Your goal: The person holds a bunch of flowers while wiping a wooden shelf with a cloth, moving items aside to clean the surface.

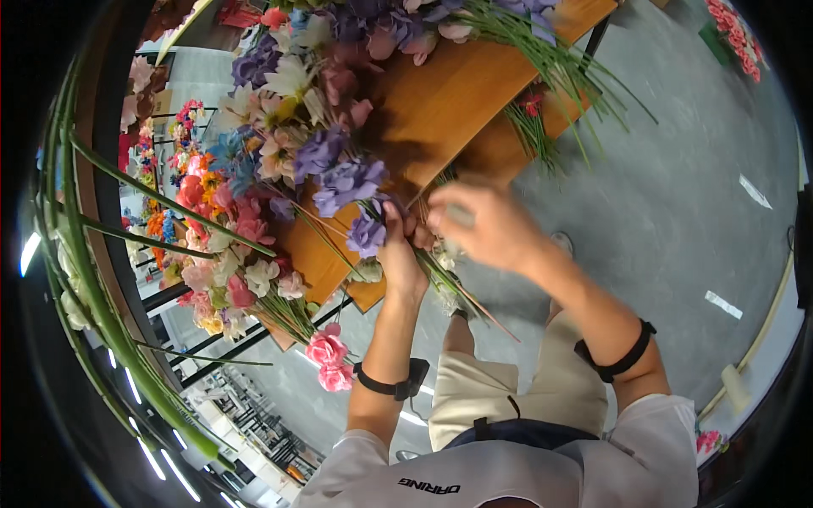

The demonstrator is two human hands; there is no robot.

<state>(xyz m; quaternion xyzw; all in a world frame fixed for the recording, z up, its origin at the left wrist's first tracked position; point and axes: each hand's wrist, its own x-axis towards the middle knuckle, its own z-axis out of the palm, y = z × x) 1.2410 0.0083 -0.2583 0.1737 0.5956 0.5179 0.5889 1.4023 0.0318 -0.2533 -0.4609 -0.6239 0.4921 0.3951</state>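
Note:
Purple artificial flowers (349, 184) with green stems are held in my left hand (403, 254), over the edge of a wooden table (444, 95). Their stems (444, 273) come out below the hand, towards my body. My right hand (486, 222) is blurred, just right of the left one, its fingers bent and parted; nothing clear shows between them. White and cream artificial flowers (289, 95) lie beyond the held stems. More purple flowers (381, 19) lie at the far side, their long green stems (559, 70) reaching past the table's right edge.
Pink and coral artificial flowers (241, 222) crowd the table's left side, with two pink roses (327, 355) hanging out near my left forearm. Large green stems (95, 286) curve close by at the far left. A lower wooden shelf (502, 146) holds more stems (533, 136).

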